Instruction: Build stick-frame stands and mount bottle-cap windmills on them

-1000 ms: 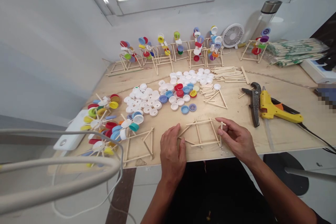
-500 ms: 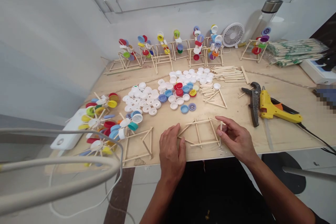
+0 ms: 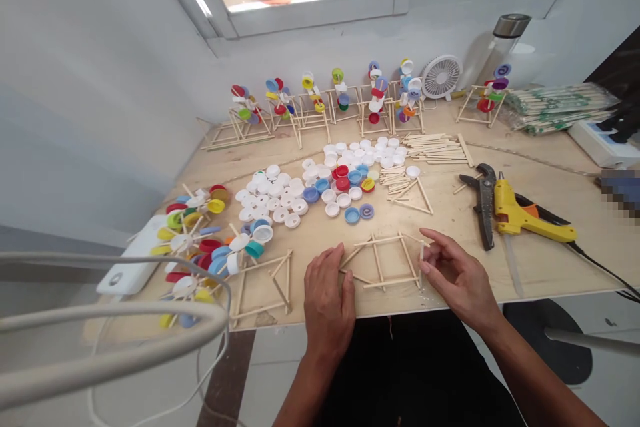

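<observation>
A flat frame of thin wooden sticks (image 3: 386, 260) lies near the front edge of the plywood table (image 3: 465, 257). My left hand (image 3: 327, 297) rests flat on the table with its fingertips on the frame's left sticks, fingers extended. My right hand (image 3: 457, 273) is at the frame's right corner and pinches a short upright stick (image 3: 423, 255) between thumb and fingers.
A yellow glue gun (image 3: 525, 220) and black pliers (image 3: 484, 197) lie to the right. White and coloured bottle caps (image 3: 320, 183) are spread across the middle, loose sticks (image 3: 435, 147) behind them. Cap windmills (image 3: 345, 97) line the back; another stick frame (image 3: 267, 283) and cap wheels (image 3: 200, 240) lie left.
Both hands stay on the stick frame in nearly the same pose. The camera has tilted slightly, shifting everything a little down in the picture.
</observation>
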A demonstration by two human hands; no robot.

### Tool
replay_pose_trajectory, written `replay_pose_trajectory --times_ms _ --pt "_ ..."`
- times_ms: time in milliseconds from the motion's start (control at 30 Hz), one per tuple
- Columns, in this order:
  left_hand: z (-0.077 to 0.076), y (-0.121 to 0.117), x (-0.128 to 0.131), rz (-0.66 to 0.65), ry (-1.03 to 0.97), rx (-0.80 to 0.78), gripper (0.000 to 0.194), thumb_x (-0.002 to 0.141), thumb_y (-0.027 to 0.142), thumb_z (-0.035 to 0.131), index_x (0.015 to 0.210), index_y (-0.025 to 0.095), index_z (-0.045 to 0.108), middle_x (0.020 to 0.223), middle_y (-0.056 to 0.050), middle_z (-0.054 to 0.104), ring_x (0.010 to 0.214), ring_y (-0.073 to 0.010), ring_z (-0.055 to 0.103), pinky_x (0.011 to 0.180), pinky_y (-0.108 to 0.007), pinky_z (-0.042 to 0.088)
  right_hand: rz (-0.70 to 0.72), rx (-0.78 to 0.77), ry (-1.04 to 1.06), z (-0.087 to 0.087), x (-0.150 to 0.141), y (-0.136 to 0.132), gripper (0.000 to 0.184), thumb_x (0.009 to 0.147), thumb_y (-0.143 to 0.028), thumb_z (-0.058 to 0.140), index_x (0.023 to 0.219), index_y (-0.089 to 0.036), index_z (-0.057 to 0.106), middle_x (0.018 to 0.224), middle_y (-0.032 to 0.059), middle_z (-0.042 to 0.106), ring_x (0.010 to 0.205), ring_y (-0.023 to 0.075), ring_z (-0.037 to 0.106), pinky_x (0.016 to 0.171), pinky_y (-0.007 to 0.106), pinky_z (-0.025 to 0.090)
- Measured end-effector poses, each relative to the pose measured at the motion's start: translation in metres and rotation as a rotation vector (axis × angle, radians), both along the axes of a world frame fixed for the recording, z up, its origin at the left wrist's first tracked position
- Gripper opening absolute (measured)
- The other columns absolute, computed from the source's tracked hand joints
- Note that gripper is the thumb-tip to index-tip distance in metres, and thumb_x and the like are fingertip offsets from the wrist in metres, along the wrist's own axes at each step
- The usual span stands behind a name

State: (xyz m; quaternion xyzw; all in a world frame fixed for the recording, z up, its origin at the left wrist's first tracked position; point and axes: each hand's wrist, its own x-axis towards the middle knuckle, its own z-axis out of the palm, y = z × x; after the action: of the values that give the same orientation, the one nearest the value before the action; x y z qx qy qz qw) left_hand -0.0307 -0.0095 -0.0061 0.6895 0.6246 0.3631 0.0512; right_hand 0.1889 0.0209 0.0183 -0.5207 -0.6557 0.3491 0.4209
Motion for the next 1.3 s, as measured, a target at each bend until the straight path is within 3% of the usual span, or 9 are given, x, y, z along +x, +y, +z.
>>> replay_pose_trajectory --times_ms 267,533,667,933,1300 --pt "-0.001 -0.002 -0.002 -0.014 -0.038 -0.018 0.041 0.091 0.018 0.043 0.132 0.019 0.043 0.123 -0.011 0.058 0.12 -0.0242 0.048 0.102 -0.048 0.04 -0.1 -0.018 -0.008 0.003 0.012 -0.01 0.04 0.086 -0.031 0.057 0.125 -0.025 0.051 0.092 0.0016 0.063 0.076 0.0125 0.057 0.076 0.026 0.048" --pt "0.002 -0.009 -0.006 -0.004 -0.104 -0.055 0.04 0.09 0.018 0.047 0.13 0.02 0.045 0.117 -0.01 0.06 0.113 -0.023 0.053 0.097 -0.045 0.045 -0.09 -0.048 0.018 -0.002 0.009 -0.015 0.038 0.086 -0.034 0.056 0.123 -0.025 0.053 0.096 0.0027 0.063 0.085 0.0143 0.06 0.08 0.026 0.049" --pt "0.002 -0.011 -0.008 0.011 -0.099 -0.047 0.035 0.09 0.017 0.046 0.125 0.02 0.049 0.116 -0.01 0.06 0.112 -0.0233 0.053 0.096 -0.045 0.046 -0.168 -0.036 0.043 -0.002 0.009 -0.016 0.032 0.087 -0.035 0.055 0.117 -0.024 0.057 0.094 0.0028 0.065 0.091 0.0156 0.06 0.081 0.026 0.05" --pt "0.006 -0.004 -0.009 -0.009 -0.04 0.011 0.028 0.088 0.015 0.047 0.114 0.019 0.056 0.104 -0.008 0.064 0.102 -0.0227 0.056 0.088 -0.041 0.048 -0.311 -0.068 0.03 -0.009 0.006 -0.016 0.029 0.086 -0.041 0.055 0.106 -0.022 0.064 0.086 0.0024 0.068 0.082 0.0156 0.063 0.076 0.025 0.051" --pt "-0.001 0.004 -0.008 0.023 -0.011 0.076 0.028 0.087 0.009 0.045 0.109 0.018 0.059 0.093 -0.006 0.065 0.089 -0.0208 0.058 0.079 -0.037 0.046 -0.298 -0.044 0.002 -0.013 0.006 -0.016 0.032 0.087 -0.043 0.052 0.106 -0.02 0.063 0.084 0.004 0.069 0.082 0.0182 0.065 0.076 0.028 0.052"
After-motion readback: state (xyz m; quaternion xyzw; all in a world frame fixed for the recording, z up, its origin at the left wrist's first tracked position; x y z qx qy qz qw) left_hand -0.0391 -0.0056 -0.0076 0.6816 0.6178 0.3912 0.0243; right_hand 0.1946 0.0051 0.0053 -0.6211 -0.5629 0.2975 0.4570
